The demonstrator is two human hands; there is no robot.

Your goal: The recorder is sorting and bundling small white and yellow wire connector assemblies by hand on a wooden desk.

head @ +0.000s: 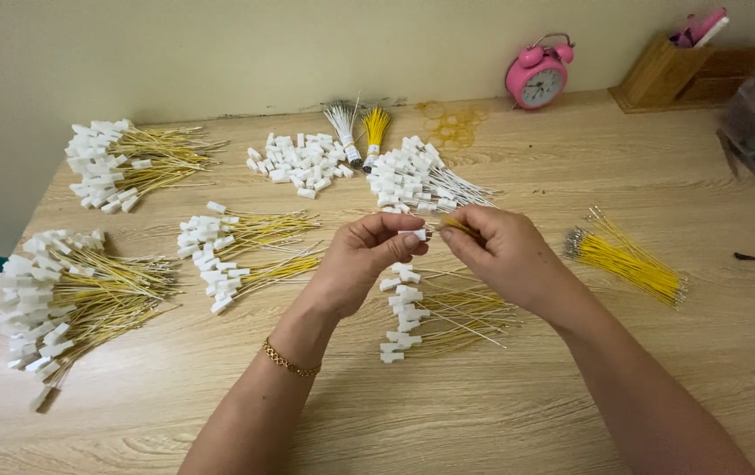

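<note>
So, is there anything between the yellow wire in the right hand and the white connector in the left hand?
Nothing visible. The left hand pinches the white connector, and the right hand holds the yellow wire right beside it. Only a small bare gap separates them, above the finished pieces on the table.

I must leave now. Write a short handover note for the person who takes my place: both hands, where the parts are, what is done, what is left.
Left hand: pinches one white connector.
Right hand: pinches a yellow wire at the connector's end; whether it is seated cannot be told.
Done: piles of wires fitted with connectors at far left, back left, centre left and under the hands.
Left: loose yellow wires at right, loose white connectors at back, two tied wire bundles beside them.
</note>
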